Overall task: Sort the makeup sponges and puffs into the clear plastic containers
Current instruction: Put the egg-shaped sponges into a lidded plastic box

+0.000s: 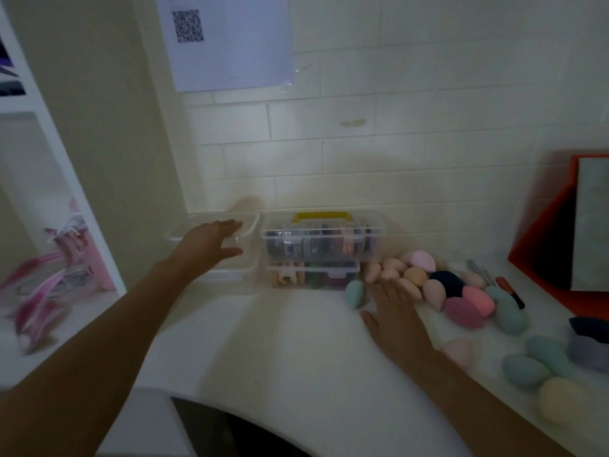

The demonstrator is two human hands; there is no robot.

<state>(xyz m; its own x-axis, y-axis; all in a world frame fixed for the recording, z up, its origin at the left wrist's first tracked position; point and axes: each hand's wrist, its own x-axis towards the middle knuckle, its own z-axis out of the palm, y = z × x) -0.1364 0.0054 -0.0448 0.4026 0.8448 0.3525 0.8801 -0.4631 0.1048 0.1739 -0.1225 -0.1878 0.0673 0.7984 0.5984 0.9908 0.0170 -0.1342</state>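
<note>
A clear plastic container (245,270) with a lid stands against the tiled wall at the back left of the white counter. My left hand (211,242) reaches over its lid, fingers spread, holding nothing. A heap of egg-shaped makeup sponges (438,285) in peach, pink, navy and teal lies at the back right. My right hand (395,311) lies flat and open on the counter, its fingertips at the near edge of the heap, beside a lone teal sponge (356,294). More teal and yellow sponges (540,374) lie at the right edge.
A stacked clear organiser with a yellow handle (324,252) stands between the container and the sponges, filled with small items. A red box (557,245) sits at the far right. A red-and-black pen (510,291) lies behind the sponges. A white shelf with pink items (49,278) is on the left.
</note>
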